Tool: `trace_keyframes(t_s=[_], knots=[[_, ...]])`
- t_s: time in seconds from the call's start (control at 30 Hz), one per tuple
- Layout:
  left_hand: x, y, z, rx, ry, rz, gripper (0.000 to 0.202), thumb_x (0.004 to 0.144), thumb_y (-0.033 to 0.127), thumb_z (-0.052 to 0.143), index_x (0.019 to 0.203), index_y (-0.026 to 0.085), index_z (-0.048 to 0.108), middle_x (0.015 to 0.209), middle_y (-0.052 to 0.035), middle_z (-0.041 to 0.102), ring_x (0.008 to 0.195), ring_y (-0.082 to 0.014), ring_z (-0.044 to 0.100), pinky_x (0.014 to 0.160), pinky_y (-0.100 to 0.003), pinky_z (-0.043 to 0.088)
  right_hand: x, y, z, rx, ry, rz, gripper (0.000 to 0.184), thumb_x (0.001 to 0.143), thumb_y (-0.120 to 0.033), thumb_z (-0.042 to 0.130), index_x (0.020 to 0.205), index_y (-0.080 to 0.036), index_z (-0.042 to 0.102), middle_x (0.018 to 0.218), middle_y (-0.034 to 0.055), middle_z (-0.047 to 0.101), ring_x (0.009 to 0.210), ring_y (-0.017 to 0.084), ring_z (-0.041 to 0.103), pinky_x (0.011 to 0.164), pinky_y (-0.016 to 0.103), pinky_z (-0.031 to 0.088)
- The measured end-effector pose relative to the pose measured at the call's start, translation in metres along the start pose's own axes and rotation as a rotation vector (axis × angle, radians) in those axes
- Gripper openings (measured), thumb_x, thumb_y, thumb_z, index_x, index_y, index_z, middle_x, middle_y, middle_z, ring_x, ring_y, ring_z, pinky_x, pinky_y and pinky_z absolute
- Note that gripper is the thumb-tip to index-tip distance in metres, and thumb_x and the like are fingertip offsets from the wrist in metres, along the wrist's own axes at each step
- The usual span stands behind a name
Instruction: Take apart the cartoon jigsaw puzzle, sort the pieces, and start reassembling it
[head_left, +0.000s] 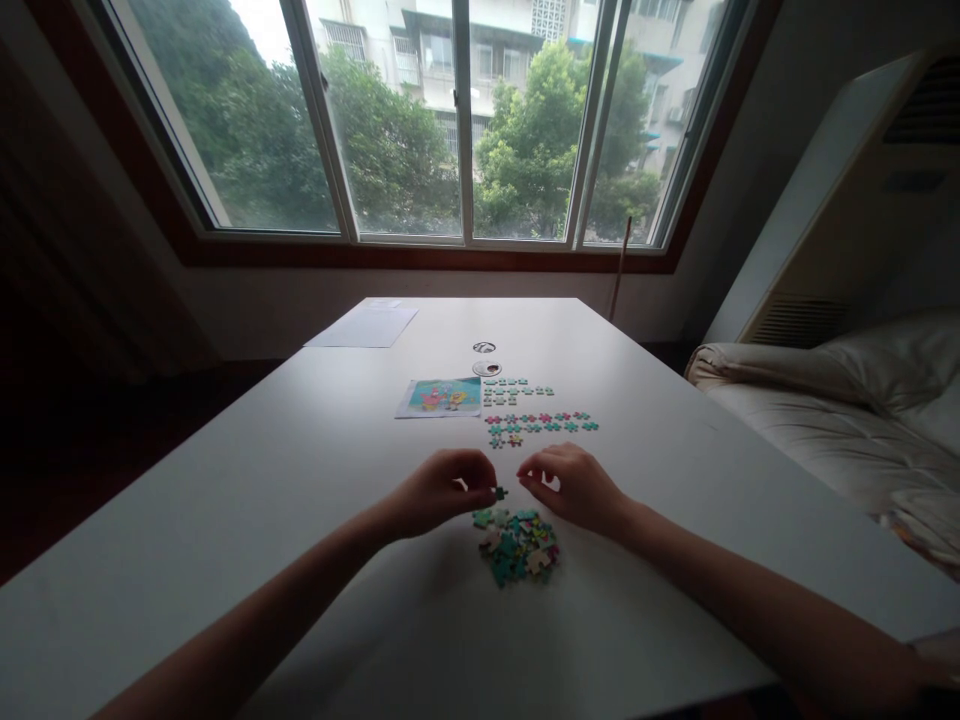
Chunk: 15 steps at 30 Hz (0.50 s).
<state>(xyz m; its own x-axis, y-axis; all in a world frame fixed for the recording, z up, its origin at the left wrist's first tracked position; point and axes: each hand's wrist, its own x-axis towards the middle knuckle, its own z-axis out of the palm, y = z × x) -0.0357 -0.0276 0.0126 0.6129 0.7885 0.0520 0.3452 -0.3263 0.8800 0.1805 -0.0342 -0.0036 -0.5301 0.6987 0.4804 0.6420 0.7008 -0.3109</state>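
My left hand (450,490) pinches a small dark green jigsaw piece (502,493) between thumb and fingers, just above the near pile. Across from it, my right hand (574,485) has its thumb and fingertips drawn together, and no piece shows between them. Below both hands lies a heap of mixed jigsaw pieces (521,548), mostly green and teal with some pale ones. Beyond the hands, loose pieces are laid in rows (532,424), with smaller rows (510,391) farther back. A colourful cartoon picture sheet (442,397) lies left of these rows.
Two round items, one dark-patterned disc (484,347) and one pale disc (487,369), lie behind the picture. White paper (364,326) rests at the table's far left. A padded seat (810,410) stands right of the white table (300,440). Windows are beyond.
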Motion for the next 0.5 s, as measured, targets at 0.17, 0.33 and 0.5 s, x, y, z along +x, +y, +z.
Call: trace_keyframes(t_s=[0.17, 0.33, 0.5], knots=[[0.0052, -0.0007, 0.0050, -0.339, 0.106, -0.137, 0.022, 0.067, 0.029, 0.065, 0.080, 0.011, 0.061, 0.065, -0.0004, 0.058, 0.059, -0.0096, 0.050, 0.056, -0.024, 0.042, 0.0002, -0.0060, -0.0002, 0.040, 0.056, -0.039, 0.011, 0.079, -0.029, 0.054, 0.084, -0.022, 0.059, 0.065, -0.0022, 0.063, 0.059, 0.010, 0.055, 0.065, 0.025, 0.037], [0.0048, -0.0054, 0.0088, -0.425, 0.110, -0.164, 0.021, 0.066, 0.025, 0.067, 0.081, 0.011, 0.064, 0.066, -0.0013, 0.061, 0.059, -0.0097, 0.051, 0.059, -0.025, 0.042, -0.0008, -0.0057, 0.0011, 0.051, 0.080, -0.065, 0.014, 0.080, -0.033, 0.054, 0.084, -0.021, 0.059, 0.065, -0.0020, 0.063, 0.059, 0.010, 0.055, 0.066, 0.026, 0.036], [0.0043, -0.0041, 0.0106, -0.458, 0.098, -0.184, 0.020, 0.064, 0.023, 0.068, 0.079, 0.011, 0.065, 0.062, 0.0001, 0.061, 0.057, -0.0086, 0.051, 0.057, -0.024, 0.042, -0.0021, -0.0043, 0.0025, 0.045, 0.095, -0.098, 0.014, 0.080, -0.033, 0.052, 0.083, -0.021, 0.059, 0.065, -0.0019, 0.063, 0.058, 0.009, 0.055, 0.065, 0.025, 0.036]])
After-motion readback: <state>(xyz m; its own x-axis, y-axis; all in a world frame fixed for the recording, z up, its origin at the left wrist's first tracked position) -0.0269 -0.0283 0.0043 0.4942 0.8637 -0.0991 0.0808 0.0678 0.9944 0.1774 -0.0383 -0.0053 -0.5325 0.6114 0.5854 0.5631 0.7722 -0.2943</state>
